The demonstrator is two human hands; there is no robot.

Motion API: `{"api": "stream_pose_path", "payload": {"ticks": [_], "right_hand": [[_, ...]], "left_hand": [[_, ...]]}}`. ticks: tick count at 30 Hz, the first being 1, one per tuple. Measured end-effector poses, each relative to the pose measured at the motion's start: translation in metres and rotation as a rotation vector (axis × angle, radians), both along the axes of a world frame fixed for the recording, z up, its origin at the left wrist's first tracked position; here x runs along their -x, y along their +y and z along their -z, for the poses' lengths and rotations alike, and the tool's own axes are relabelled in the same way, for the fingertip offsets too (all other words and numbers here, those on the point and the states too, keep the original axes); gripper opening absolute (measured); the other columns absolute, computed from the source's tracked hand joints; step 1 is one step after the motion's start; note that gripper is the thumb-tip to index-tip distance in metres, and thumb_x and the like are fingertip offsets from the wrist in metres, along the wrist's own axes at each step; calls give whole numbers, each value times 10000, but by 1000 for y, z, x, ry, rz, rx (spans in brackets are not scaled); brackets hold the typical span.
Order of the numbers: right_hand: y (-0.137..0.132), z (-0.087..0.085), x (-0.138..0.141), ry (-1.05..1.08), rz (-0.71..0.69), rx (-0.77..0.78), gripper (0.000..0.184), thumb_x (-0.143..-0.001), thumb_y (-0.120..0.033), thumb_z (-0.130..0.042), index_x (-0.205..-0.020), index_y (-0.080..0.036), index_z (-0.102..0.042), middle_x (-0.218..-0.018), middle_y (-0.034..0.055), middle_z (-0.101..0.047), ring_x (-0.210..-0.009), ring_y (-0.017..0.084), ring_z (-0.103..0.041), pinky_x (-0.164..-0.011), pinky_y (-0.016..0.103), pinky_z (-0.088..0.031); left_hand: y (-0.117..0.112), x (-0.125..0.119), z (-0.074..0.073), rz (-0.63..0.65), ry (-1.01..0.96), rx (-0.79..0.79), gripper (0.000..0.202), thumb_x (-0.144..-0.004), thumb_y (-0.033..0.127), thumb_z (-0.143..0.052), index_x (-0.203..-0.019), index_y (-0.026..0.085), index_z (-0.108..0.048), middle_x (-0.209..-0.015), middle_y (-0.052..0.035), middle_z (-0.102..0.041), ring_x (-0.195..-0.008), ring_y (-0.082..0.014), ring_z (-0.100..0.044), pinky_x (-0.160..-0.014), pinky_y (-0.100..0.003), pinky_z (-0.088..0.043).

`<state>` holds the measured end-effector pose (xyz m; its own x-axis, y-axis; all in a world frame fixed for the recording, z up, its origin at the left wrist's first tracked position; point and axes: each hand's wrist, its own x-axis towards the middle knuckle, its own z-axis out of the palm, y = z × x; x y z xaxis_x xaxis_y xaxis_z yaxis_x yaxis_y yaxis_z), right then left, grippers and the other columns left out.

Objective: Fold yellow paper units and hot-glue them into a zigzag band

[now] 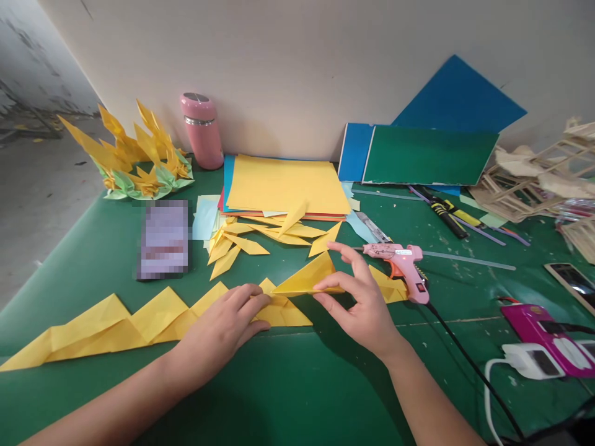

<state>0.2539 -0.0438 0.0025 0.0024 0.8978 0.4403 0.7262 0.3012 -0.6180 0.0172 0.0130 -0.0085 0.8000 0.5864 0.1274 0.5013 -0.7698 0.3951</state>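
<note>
A long strip of joined yellow folded paper pieces [95,327], with a zigzag upper edge, lies across the front of the green table. My left hand [226,317] rests over its right part, fingers bent and gripping the paper near the end. Between thumb and fingers, my right hand [357,300] pinches a separate yellow folded paper triangle [309,275], tilted above the strip's right end. The triangle's left tip reaches close to my left fingertips; whether it touches the strip I cannot tell. Another yellow folded piece [389,286] lies partly hidden behind my right hand.
A pink glue gun [397,257] lies right of my right hand, its black cord trailing forward. Small yellow folded pieces [246,243] lie before a paper stack [288,183]. Behind stand a paper crown [139,167] and pink flask [204,133]. A magenta power strip [534,328] sits right.
</note>
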Motion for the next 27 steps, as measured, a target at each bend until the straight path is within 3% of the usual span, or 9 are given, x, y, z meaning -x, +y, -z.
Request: {"api": "stream_pose_path", "payload": {"ticks": [4, 13, 17, 20, 23, 27], "right_hand": [[-1, 0, 0, 117, -70, 154, 59, -839, -252, -605, -784, -236, -621, -1334, 78, -504, -1210, 247, -514, -984, 440, -452], [0, 3, -6, 245, 91, 185, 115, -792, -338, -649, -744, -235, -631, -976, 68, -644, -1068, 258, -593, -825, 364, -505], [0, 2, -3, 303, 101, 283, 142, -791, -330, -633, -707, -223, -593, -731, 15, -620, -762, 200, -619, -656, 300, -501], [0, 0, -2, 378, 76, 379, 141, -780, -340, -638, -731, -213, -602, -717, 1, -621, -647, 160, -591, -571, 260, -481], [-1, 0, -2, 470, 41, 428, 139, -776, -330, -643, -855, -218, -619, -816, 7, -658, -717, 165, -625, -621, 262, -514], [-3, 1, -1, 498, -66, 495, 370, -798, -286, -629, -1160, -243, -562, -887, 11, -679, -761, 175, -655, -641, 271, -544]], "left_hand": [[-1, 0, -2, -8, 9, -28, 321, -976, 408, -336, -1077, 199, -558, -1060, -73, -599, -939, -196, -617, -837, -334, -521], [0, 1, -4, 4, -24, 2, 241, -961, 366, -393, -1054, 212, -553, -1042, -60, -606, -914, -187, -620, -797, -312, -521], [0, 1, -4, 11, -45, -17, 249, -969, 376, -371, -1030, 219, -553, -1035, -53, -604, -920, -181, -614, -807, -301, -515], [0, 0, -4, 9, -55, -34, 252, -975, 380, -357, -1012, 216, -545, -1013, -47, -602, -904, -173, -610, -799, -293, -510], [-1, 0, -4, 22, -87, -98, 254, -981, 369, -347, -981, 207, -542, -985, -48, -606, -874, -170, -598, -771, -284, -502], [-1, -1, -4, 55, -138, -199, 211, -975, 336, -387, -964, 186, -535, -942, -50, -615, -830, -168, -573, -747, -273, -482]]}}
